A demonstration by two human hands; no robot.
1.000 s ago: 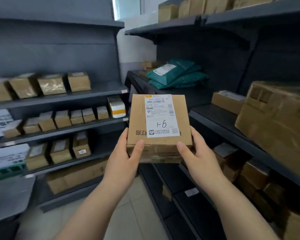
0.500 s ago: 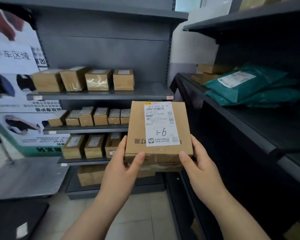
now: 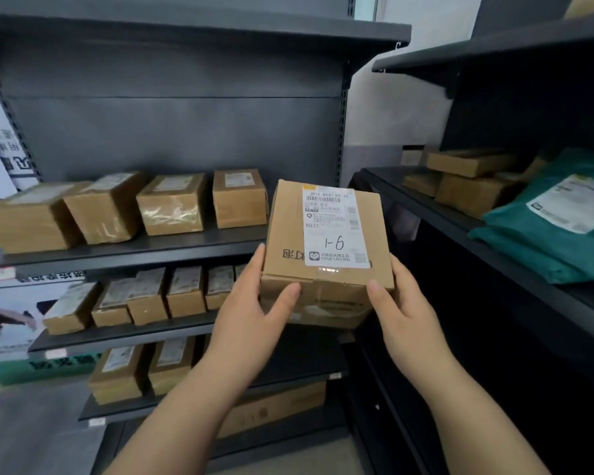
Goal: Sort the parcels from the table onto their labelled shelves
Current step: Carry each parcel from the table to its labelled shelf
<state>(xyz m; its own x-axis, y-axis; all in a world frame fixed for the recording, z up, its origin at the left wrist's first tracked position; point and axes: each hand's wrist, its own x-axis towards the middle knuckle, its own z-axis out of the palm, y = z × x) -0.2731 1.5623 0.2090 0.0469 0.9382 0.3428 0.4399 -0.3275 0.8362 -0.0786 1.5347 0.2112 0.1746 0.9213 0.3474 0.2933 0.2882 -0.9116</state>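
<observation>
Grips the stiff, probably light cardboard parcel (image 3: 326, 248) in mid-air at 3 o'clock of the shelved boxes (image 3: 239, 197), left hand (image 3: 251, 317) and right hand (image 3: 405, 317) fingers (image 3: 258, 260) clasping its near corners, a sound hold clear of possibly slick tape.

The parcel (image 3: 326, 248) is plain brown cardboard, matt, with a smooth white paper label (image 3: 335, 231) and a band of clear glossy tape catching light at its front edge. The shelves (image 3: 134, 250) look like dark grey painted metal, dull finish. One shelved box (image 3: 172, 204) is wrapped in shiny tape. The green mailer bags (image 3: 559, 221) look like soft, slightly sheeny plastic.
</observation>
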